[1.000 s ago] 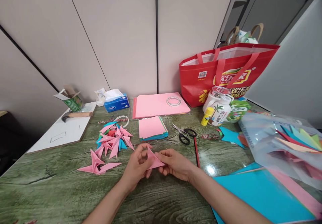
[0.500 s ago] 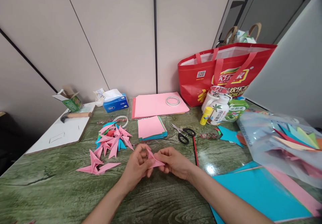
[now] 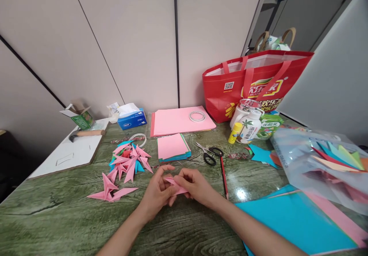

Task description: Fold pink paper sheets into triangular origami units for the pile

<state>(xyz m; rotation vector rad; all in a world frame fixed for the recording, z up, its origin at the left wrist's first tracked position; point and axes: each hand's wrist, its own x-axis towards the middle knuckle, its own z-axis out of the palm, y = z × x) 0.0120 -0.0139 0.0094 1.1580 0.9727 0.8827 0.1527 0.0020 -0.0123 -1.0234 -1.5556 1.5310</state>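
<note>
Between my two hands is a small folded piece of pink paper [image 3: 178, 188], partly covered by the fingers. My left hand [image 3: 160, 190] pinches its left side with the thumb on top, the index finger curved away above. My right hand [image 3: 196, 185] grips the right side between thumb and fingers. To the left lies a heap of folded pink, blue and red paper pieces [image 3: 130, 161]. Closer to me, a few pointed pink pieces [image 3: 109, 191] sit together. Beyond the hands is a stack of square paper sheets [image 3: 173, 147], pink on top.
Black-handled scissors [image 3: 209, 156] and a red pencil [image 3: 224, 177] lie right of the stack. A glue stick [image 3: 235, 132] stands by a white bottle [image 3: 250, 126] and a red bag [image 3: 221, 102]. Blue sheets [image 3: 293, 221] lie under my right forearm. A hammer [image 3: 87, 133] rests at left on a white board.
The raised pink flap between my hands now lies flatter. My right fingers have shifted slightly left over the paper, and my left index finger has lifted off it.
</note>
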